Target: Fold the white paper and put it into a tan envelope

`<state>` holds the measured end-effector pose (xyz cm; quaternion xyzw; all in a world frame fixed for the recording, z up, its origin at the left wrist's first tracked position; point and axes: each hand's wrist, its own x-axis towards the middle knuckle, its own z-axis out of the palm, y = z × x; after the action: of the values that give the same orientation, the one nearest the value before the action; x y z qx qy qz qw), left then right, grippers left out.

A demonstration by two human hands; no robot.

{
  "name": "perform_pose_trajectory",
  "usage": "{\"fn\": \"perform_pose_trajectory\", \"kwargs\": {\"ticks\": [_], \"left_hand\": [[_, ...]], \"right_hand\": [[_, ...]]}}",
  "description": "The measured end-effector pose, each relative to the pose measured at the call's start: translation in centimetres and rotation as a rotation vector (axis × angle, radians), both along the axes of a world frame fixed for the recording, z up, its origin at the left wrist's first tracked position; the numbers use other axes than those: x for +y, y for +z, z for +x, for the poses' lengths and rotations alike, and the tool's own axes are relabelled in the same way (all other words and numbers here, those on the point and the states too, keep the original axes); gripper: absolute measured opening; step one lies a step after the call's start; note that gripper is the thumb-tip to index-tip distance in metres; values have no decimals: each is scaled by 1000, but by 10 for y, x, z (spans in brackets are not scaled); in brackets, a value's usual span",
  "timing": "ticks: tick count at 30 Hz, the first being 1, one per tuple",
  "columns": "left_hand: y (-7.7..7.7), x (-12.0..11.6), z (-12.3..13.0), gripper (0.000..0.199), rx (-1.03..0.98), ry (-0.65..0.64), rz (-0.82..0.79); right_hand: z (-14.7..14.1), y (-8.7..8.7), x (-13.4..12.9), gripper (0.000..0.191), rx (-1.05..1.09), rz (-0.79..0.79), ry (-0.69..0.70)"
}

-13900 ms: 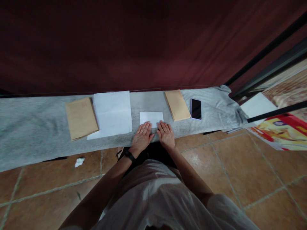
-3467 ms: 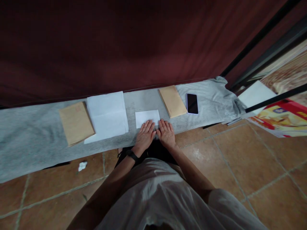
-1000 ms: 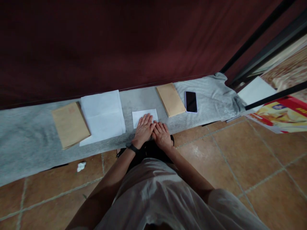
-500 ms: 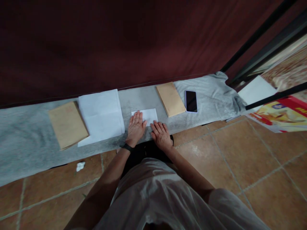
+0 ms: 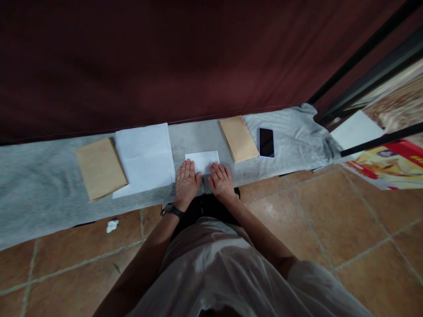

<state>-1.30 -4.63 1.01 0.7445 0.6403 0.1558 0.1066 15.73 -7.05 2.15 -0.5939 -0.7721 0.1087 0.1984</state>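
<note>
A small folded white paper (image 5: 204,158) lies flat on the grey cloth (image 5: 194,134) in front of me. My left hand (image 5: 187,181) rests palm down at its left end, fingers stretched out and covering the near left corner. At the right end, my right hand (image 5: 221,179) lies flat too, its fingertips over the near right corner. Neither hand grips anything. Left of my left hand are larger white sheets (image 5: 143,154) with a crease across them. A brown envelope (image 5: 101,169) overlaps their left edge. Beyond my right hand lies a stack of brown envelopes (image 5: 240,138).
A phone (image 5: 266,142) with a dark screen lies right of the envelope stack. Behind the narrow cloth-covered surface hangs a dark red curtain (image 5: 185,66). Black bars (image 5: 380,143) and a printed box (image 5: 393,165) stand at the right. Crumpled white tissue (image 5: 112,226) lies on the tiled floor.
My left hand has slid left and nearer to me, off the middle of the small paper to its left corner. My right hand has moved slightly up onto the right corner.
</note>
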Motion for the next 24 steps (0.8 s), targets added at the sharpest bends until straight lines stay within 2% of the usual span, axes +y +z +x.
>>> {"fn": "perform_pose_trajectory", "kwargs": {"ticks": [7, 12, 18, 21, 24], "left_hand": [[0, -2, 1, 60, -22, 18, 28], [4, -3, 1, 59, -47, 31, 4], [18, -4, 2, 53, -76, 97, -32], [20, -1, 0, 50, -176, 154, -24], [16, 7, -4, 48, -386, 230, -28]], "right_hand": [[-18, -3, 28, 49, -31, -11, 49], [-11, -10, 38, 50, -54, -17, -24], [-5, -12, 42, 53, -16, -10, -95], [-6, -13, 41, 54, -15, -3, -109], [-7, -14, 39, 53, -21, 11, -115]]}}
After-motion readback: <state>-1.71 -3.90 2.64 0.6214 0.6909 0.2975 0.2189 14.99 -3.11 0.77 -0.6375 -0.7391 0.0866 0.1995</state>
